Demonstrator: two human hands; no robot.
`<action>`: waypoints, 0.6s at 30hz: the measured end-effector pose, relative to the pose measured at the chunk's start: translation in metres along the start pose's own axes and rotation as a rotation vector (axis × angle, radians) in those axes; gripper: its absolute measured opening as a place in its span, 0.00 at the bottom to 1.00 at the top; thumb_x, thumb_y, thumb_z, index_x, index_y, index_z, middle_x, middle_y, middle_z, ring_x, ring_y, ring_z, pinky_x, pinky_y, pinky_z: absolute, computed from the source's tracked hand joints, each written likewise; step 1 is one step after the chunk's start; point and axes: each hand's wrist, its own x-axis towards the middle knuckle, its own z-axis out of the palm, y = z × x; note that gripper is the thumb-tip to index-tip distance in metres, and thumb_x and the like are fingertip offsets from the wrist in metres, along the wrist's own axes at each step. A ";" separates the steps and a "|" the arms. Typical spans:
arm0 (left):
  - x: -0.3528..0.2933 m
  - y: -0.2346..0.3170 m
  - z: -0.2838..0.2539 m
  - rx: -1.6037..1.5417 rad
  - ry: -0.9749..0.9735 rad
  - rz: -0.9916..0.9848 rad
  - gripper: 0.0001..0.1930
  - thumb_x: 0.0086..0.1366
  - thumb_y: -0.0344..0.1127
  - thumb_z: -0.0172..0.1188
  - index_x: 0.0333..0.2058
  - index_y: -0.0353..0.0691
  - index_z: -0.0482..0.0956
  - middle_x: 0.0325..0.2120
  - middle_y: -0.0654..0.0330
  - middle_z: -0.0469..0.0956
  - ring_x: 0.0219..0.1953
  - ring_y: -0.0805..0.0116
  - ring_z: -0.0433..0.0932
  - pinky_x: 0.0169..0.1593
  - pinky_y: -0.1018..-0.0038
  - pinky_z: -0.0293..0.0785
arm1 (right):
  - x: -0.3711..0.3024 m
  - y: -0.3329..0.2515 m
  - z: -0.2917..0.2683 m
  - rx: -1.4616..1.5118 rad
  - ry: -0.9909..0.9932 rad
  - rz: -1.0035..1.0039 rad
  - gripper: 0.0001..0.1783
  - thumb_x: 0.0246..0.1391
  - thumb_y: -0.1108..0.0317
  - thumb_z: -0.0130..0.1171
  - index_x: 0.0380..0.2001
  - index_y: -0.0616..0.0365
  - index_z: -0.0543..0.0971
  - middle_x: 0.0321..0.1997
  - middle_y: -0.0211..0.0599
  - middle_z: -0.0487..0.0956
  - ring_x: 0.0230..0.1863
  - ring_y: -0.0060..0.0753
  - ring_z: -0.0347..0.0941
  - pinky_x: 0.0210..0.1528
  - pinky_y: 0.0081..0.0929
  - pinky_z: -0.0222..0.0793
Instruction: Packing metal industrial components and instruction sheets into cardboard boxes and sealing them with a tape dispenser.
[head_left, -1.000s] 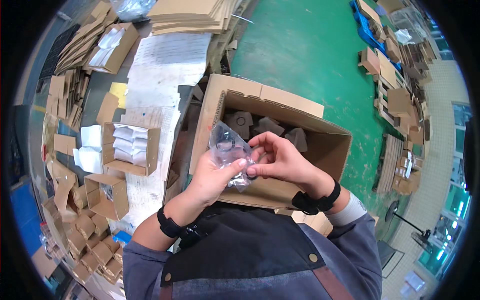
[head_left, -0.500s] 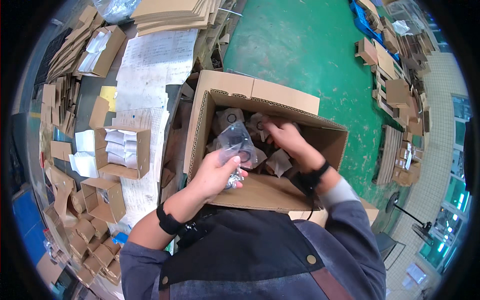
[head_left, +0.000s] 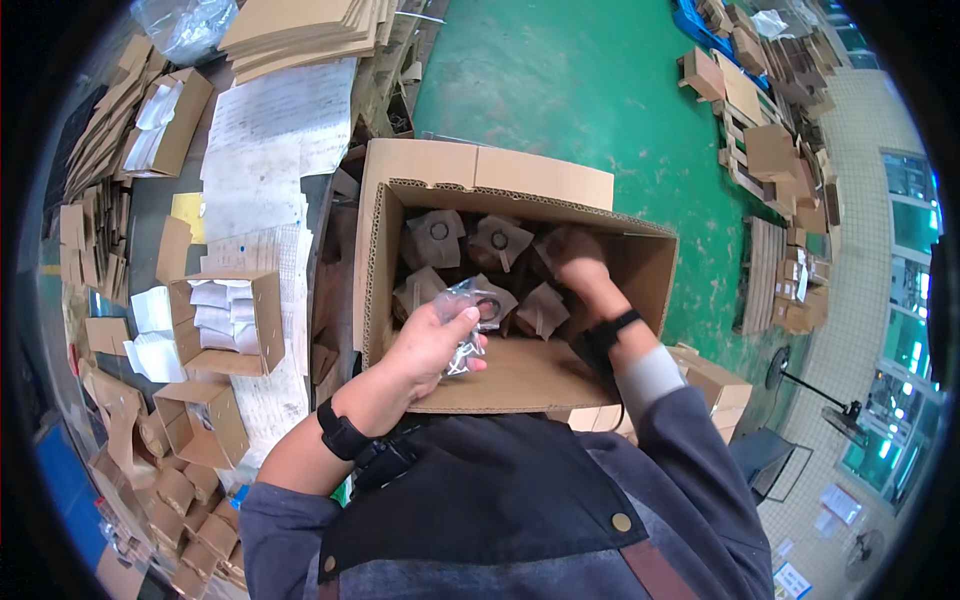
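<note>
An open cardboard box (head_left: pixel 530 376) stands in front of me, holding several parts in translucent wrapping, such as a wrapped part (head_left: pixel 500 240) with a dark ring on top. Over the box's near left side, my left hand (head_left: pixel 430 350) is closed on clear plastic bags (head_left: pixel 466 352). Small shiny pieces show through the plastic by its fingers. My right hand (head_left: pixel 583 268) reaches down inside the box, at another wrapped part toward the right. Its fingers are hidden and dim there, so their grip cannot be made out.
To the left is a workbench with paper sheets (head_left: pixel 270 130), a small carton (head_left: pixel 262 330) of white wrapped items and a stack of flat cardboard (head_left: pixel 290 40). Green floor (head_left: pixel 540 90) lies beyond the box. Pallets with cartons (head_left: pixel 765 160) and a fan (head_left: pixel 845 415) stand at the right.
My right hand has moved right and deeper into the box, away from the upper middle wrapped part. The bags in my left hand hang lower and bunch closer to it. The view has shifted slightly.
</note>
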 end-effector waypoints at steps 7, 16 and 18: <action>0.002 -0.003 -0.002 0.054 0.044 0.058 0.18 0.67 0.33 0.56 0.53 0.35 0.68 0.40 0.60 0.73 0.37 0.71 0.76 0.35 0.71 0.83 | -0.028 -0.026 -0.011 0.641 -0.697 0.006 0.13 0.50 0.63 0.68 0.34 0.60 0.81 0.21 0.26 0.77 0.19 0.16 0.67 0.21 0.20 0.63; 0.000 -0.006 -0.011 0.050 0.036 0.066 0.20 0.65 0.29 0.58 0.54 0.36 0.66 0.43 0.58 0.72 0.40 0.68 0.76 0.38 0.69 0.82 | -0.039 -0.068 -0.039 1.051 -0.910 -0.268 0.36 0.47 0.61 0.72 0.56 0.63 0.69 0.42 0.35 0.79 0.38 0.22 0.74 0.39 0.22 0.73; -0.005 -0.005 -0.010 0.070 0.035 0.072 0.20 0.65 0.29 0.58 0.55 0.36 0.66 0.44 0.58 0.71 0.41 0.68 0.76 0.37 0.69 0.82 | -0.035 -0.090 -0.035 1.060 -0.853 -0.079 0.22 0.48 0.62 0.70 0.44 0.62 0.78 0.29 0.27 0.78 0.26 0.20 0.72 0.29 0.18 0.69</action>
